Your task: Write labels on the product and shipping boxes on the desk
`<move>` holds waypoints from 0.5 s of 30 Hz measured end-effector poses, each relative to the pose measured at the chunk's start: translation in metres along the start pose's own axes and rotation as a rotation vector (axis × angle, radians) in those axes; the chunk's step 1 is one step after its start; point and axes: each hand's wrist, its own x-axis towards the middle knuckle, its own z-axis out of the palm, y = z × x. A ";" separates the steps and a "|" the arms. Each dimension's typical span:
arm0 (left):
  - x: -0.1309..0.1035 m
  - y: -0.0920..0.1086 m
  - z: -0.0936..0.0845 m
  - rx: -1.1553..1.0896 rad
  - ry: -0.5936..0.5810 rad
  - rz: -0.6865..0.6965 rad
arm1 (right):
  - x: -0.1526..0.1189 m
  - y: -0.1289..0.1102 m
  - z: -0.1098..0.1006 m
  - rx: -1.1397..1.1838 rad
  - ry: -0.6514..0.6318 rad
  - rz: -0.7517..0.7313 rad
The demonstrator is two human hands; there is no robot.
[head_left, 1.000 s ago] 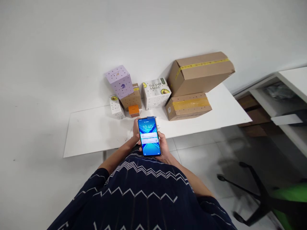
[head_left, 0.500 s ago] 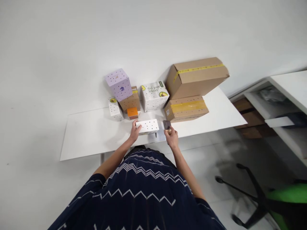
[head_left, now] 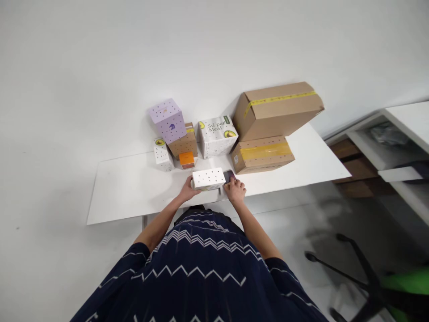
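White dotted box lies on the white table, near its front edge. Left hand curls its fingers against the box's left end. Right hand, just right of the box, rests loosely closed on a dark phone that touches the box's right end.

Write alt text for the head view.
A person's left hand and right hand hold a flat white dotted box on a white table; the right also touches a dark phone. Assorted cardboard boxes stand behind.
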 end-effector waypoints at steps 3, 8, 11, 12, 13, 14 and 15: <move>-0.020 0.018 -0.013 0.060 0.068 -0.052 | 0.000 0.005 0.003 0.007 -0.016 -0.005; -0.070 0.068 -0.069 0.060 0.321 -0.233 | 0.001 0.011 0.004 0.030 -0.039 -0.013; -0.084 0.103 -0.111 0.170 0.587 -0.275 | 0.002 0.012 0.008 0.031 -0.029 -0.015; -0.083 0.114 -0.123 0.218 0.660 -0.287 | 0.002 0.012 0.009 0.029 -0.024 -0.014; -0.079 0.125 -0.135 0.267 0.725 -0.291 | 0.003 0.012 0.010 0.027 -0.019 -0.013; -0.072 0.136 -0.146 0.331 0.766 -0.279 | 0.003 0.012 0.011 0.026 -0.017 -0.013; -0.063 0.146 -0.156 0.404 0.783 -0.264 | 0.003 0.012 0.012 0.026 -0.014 -0.012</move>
